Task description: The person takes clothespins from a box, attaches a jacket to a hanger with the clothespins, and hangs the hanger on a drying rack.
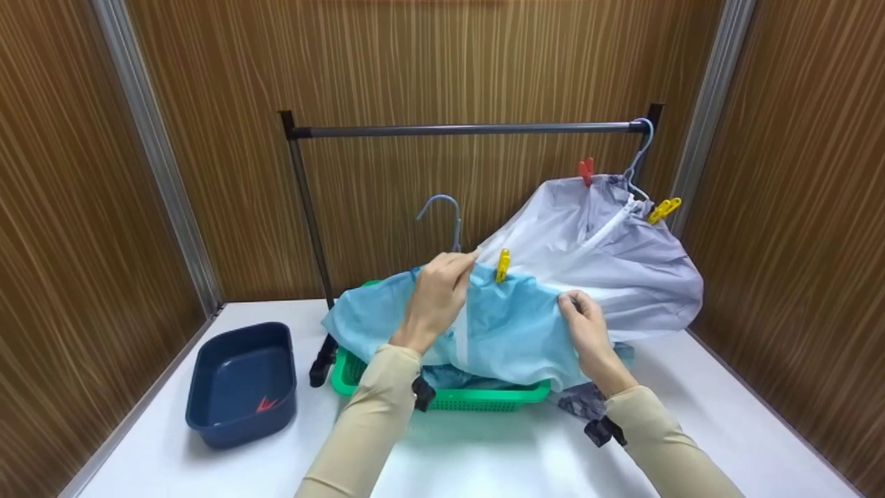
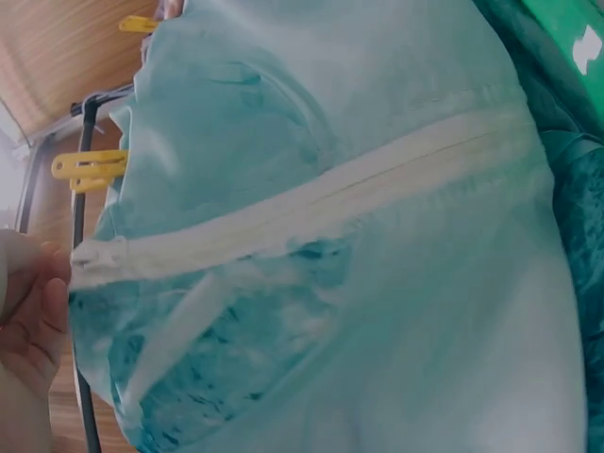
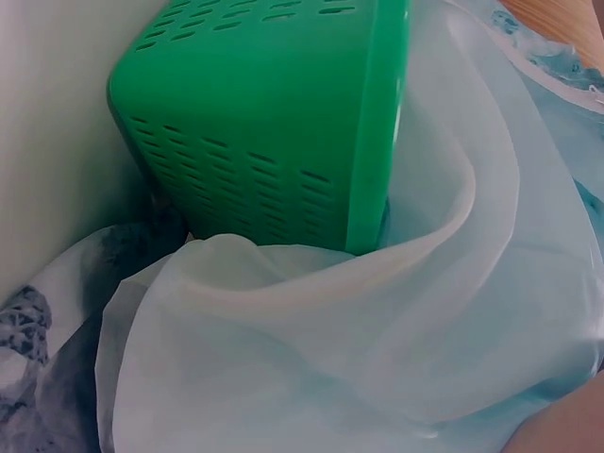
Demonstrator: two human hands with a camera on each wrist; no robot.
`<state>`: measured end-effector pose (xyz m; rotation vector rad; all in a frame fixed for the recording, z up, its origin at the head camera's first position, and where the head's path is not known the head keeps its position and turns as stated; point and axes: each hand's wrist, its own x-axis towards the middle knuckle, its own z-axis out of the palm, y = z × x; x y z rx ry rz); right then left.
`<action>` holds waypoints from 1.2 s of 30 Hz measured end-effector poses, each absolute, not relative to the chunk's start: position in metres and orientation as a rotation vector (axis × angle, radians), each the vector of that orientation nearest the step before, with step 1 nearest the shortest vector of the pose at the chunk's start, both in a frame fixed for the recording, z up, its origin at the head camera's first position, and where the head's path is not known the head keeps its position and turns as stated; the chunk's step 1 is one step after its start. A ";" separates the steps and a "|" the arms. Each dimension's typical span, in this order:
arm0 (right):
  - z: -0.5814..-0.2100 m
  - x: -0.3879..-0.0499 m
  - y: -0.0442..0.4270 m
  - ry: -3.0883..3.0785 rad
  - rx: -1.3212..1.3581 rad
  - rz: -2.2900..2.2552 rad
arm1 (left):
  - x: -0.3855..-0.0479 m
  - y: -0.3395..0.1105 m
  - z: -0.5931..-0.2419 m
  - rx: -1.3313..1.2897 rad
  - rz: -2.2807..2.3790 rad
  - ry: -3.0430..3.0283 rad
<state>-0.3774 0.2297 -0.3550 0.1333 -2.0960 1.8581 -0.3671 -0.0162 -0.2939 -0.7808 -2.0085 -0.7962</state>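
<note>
A light blue garment (image 1: 511,332) with a white zip hangs over the green basket (image 1: 477,398). A blue hanger (image 1: 442,200) rises behind its top edge, free of the rail. One yellow clothespin (image 1: 502,265) grips that edge between the hands. My left hand (image 1: 437,294) pinches the top edge by the zip's end; the left wrist view shows its curled fingers (image 2: 47,311) there. At the right end of the edge, my right hand (image 1: 588,332) pinches the fabric between thumb and fingers. The right wrist view shows loose folds (image 3: 311,349) beside the basket.
A pale lavender garment (image 1: 615,263) hangs at the right of the rack rail (image 1: 456,129), with a red clothespin (image 1: 586,171) and a yellow clothespin (image 1: 665,209). A navy tub (image 1: 238,429) with red pieces stands left. Patterned cloth (image 1: 584,401) lies right of the basket.
</note>
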 end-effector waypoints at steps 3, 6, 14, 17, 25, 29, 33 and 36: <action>-0.356 -0.378 0.231 -2.092 0.127 1.867 | -0.366 -0.023 -0.299 -0.745 -0.825 -1.960; -0.357 -0.379 0.231 -2.103 0.117 1.878 | -0.363 -0.031 -0.305 -0.722 -0.835 -1.913; -0.359 -0.380 0.232 -2.091 0.118 1.893 | -0.352 -0.070 -0.325 -0.712 -0.802 -1.826; -0.358 -0.380 0.232 -2.094 0.111 1.897 | -0.349 -0.088 -0.334 -0.715 -0.819 -1.801; -0.355 -0.379 0.234 -2.111 0.100 1.873 | -0.339 -0.134 -0.354 -0.694 -0.808 -1.799; -0.355 -0.380 0.235 -2.111 0.098 1.880 | -0.333 -0.158 -0.366 -0.639 -0.799 -1.840; -0.356 -0.379 0.234 -2.106 0.089 1.882 | -0.330 -0.182 -0.376 -0.597 -0.758 -1.875; -0.356 -0.379 0.234 -2.106 0.082 1.882 | -0.326 -0.200 -0.380 -0.553 -0.730 -1.939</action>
